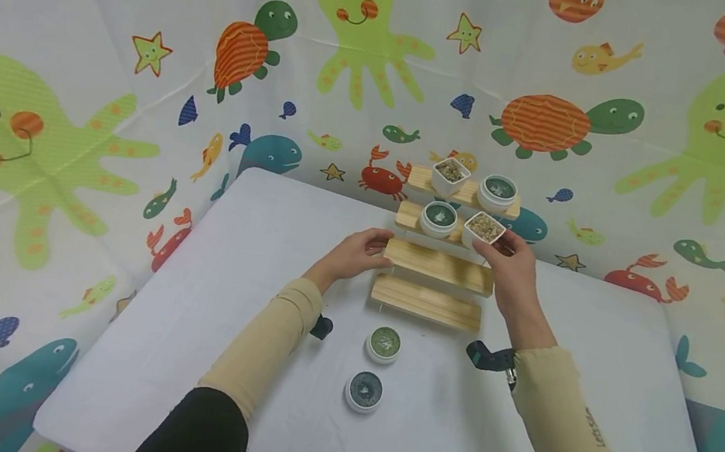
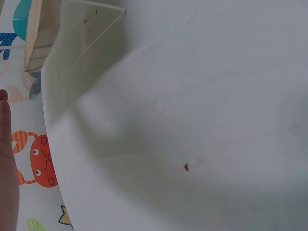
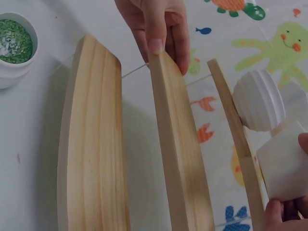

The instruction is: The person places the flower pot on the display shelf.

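A tiered stand of pale wooden boards on clear supports rises at the back of the table. My left hand (image 1: pixel 356 255) grips the left end of its second-lowest board (image 1: pixel 438 265); in the right wrist view the thumb lies on the board's edge, fingers behind. My right hand (image 1: pixel 518 280) holds a white square pot (image 1: pixel 484 228) with tan granules, at the right end of the board above. Beside that pot sits a round white pot (image 1: pixel 438 219) with dark green contents. The top board (image 1: pixel 417 179) bears another square pot (image 1: pixel 449 176) and a round pot (image 1: pixel 498 193).
The lowest board (image 1: pixel 427 303) holds nothing. In front of it, two round white pots stand on the white table: one with green flakes (image 1: pixel 383 345), one with grey-blue contents (image 1: pixel 364 391). A sea-animal curtain (image 1: pixel 377 127) hangs close behind the stand.
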`<state>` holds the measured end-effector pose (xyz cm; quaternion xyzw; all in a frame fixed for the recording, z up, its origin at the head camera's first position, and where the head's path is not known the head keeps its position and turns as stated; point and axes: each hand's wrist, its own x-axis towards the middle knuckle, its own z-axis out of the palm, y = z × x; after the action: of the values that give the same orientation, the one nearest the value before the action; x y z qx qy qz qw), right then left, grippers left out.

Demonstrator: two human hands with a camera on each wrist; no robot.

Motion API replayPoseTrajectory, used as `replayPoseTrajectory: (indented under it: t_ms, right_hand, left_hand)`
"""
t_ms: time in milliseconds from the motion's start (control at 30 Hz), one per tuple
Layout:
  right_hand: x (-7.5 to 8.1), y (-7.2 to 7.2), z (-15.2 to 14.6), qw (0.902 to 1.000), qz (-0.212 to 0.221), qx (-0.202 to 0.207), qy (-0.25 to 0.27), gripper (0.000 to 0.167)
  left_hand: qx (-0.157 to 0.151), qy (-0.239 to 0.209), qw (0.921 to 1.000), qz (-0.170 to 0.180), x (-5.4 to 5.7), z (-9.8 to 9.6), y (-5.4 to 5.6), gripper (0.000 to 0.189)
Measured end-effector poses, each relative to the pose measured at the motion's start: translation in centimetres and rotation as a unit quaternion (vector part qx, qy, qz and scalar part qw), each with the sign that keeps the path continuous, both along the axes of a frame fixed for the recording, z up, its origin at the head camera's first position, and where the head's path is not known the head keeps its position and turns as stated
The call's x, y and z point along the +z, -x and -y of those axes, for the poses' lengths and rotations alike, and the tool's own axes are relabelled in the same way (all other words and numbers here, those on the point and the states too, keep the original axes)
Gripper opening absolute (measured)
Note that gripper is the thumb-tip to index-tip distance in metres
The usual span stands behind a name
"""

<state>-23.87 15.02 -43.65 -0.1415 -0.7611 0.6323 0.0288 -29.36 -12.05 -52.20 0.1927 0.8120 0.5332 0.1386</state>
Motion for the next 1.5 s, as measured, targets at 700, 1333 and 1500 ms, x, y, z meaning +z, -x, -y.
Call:
replayPoseTrajectory:
  t_ms: [700,1333,1500]
  right_hand:
    - [-0.5,-0.3,-0.1,0.9982,-0.022,0.014,-0.053,0.075]
    - [-0.7,-2.3,-1.0,0.9978,-0.018,0.009,-0.063,0.079]
    - [-1.0,-3.0,-1.3,0.9975,-0.011,0.011,-0.07,0.078]
  left_hand:
    - [-0.001,-0.002,1.0,-0.001,-0.3,0.0,-0.2,0.065]
    - [-0.001,-0.002,1.0,0.003,0.0,0.2,-0.4,0.066]
    - [-0.001,0.001,1.0,0.002,0.0,0.3,-0.4,0.065]
